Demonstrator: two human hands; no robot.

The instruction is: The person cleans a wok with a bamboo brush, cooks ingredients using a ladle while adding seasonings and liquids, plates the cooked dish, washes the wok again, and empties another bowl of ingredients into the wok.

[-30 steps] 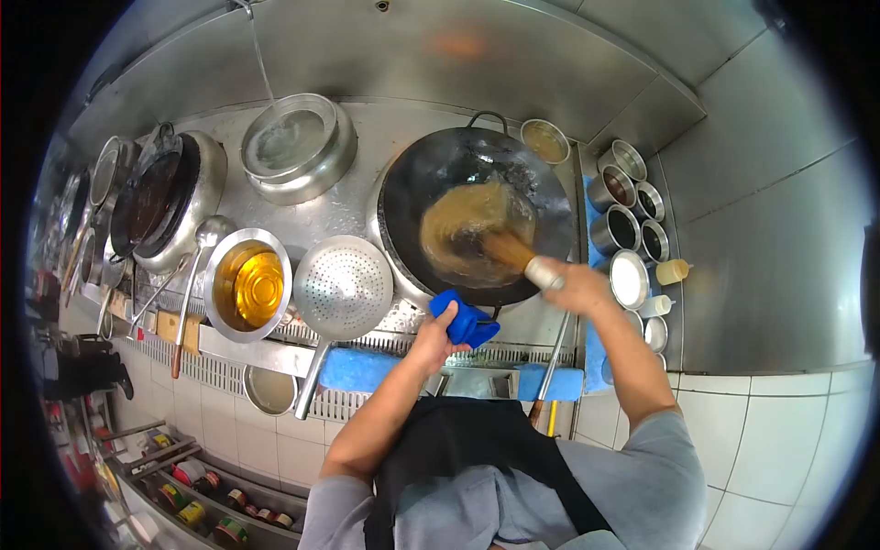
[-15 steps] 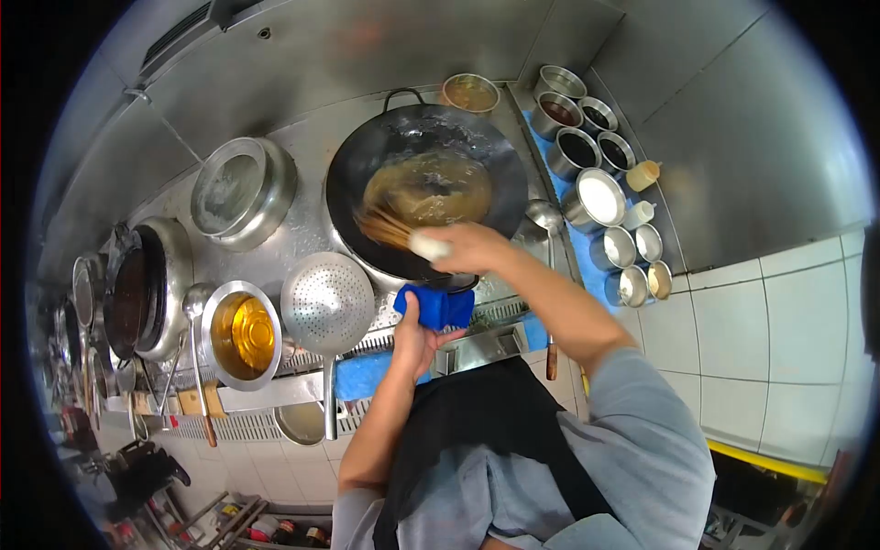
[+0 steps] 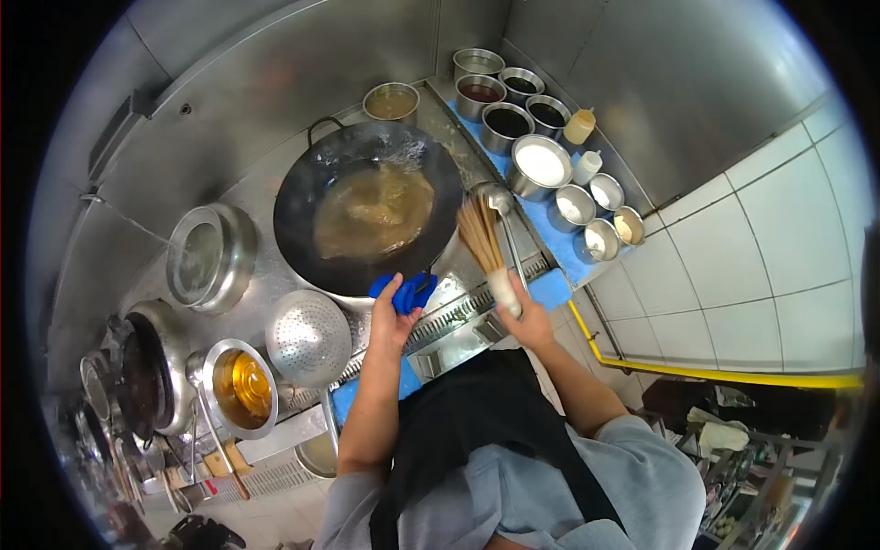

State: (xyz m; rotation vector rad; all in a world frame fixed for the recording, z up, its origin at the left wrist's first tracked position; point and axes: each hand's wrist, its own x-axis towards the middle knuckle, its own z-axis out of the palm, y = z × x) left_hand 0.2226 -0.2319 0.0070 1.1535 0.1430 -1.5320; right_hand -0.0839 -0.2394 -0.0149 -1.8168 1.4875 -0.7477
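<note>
Brown liquid [image 3: 376, 213] lies in the bottom of a large black wok [image 3: 298, 197]. My left hand [image 3: 392, 321] is closed on a blue cloth [image 3: 417, 293] at the wok's near edge, by the handle. To the right of the wok, my right hand [image 3: 530, 316] grips the pale handle end of a bamboo brush [image 3: 480, 236], its bristles pointing up and away from me. The brush is outside the wok, beside a metal ladle [image 3: 510, 234] that rests on the stove edge.
A perforated strainer [image 3: 309, 338] and a bowl of golden oil [image 3: 220, 385] stand left of the wok. Metal pots of sauces and powders [image 3: 541, 161] and two squeeze bottles line the right side. A lidded pot [image 3: 240, 261] sits at the back left.
My right hand has lifted the brush out of the wok and moved it to the right. The camera view has turned rightward. My left hand still holds the cloth at the wok's edge.
</note>
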